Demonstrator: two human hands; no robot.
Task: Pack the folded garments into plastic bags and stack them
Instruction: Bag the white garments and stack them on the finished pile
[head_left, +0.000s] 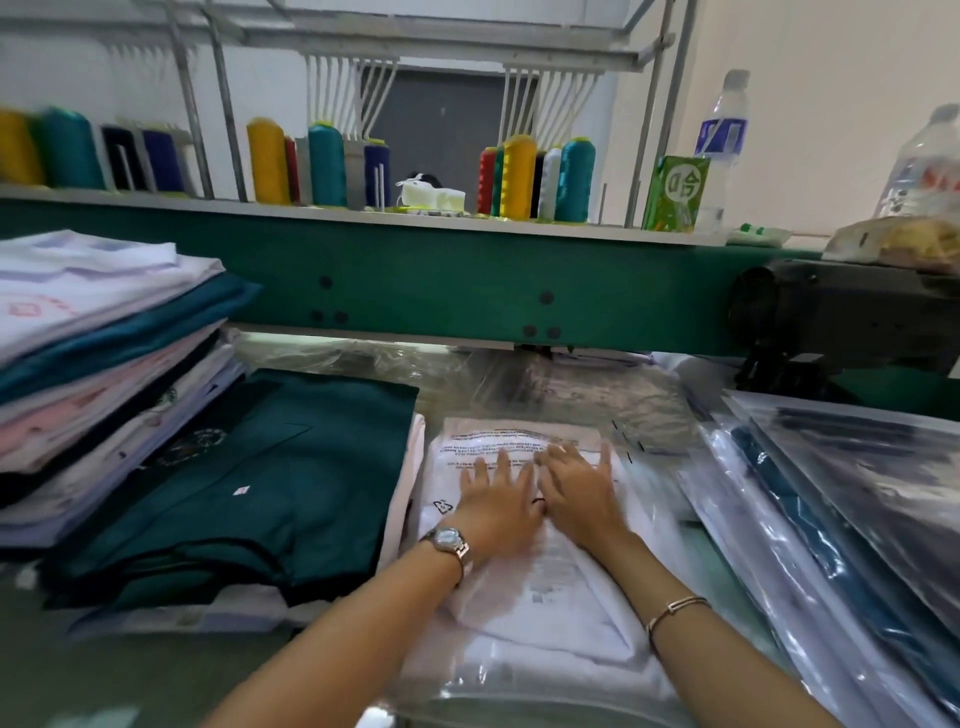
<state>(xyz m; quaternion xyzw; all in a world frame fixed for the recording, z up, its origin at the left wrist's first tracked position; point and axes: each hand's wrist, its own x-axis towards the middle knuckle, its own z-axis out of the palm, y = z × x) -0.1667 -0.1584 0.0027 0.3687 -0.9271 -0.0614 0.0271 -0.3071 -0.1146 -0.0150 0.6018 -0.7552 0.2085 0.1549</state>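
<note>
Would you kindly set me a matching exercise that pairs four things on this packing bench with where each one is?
Things:
1. green garment
2. bagged white garment
3. carton
4. bagged pile

Places:
A. on the shelf behind the bench
B. under the left hand and right hand
C. to the right of both hands
D. to the left of both hands

Pairs: 1-D, 2-B, 3-A, 4-C
</note>
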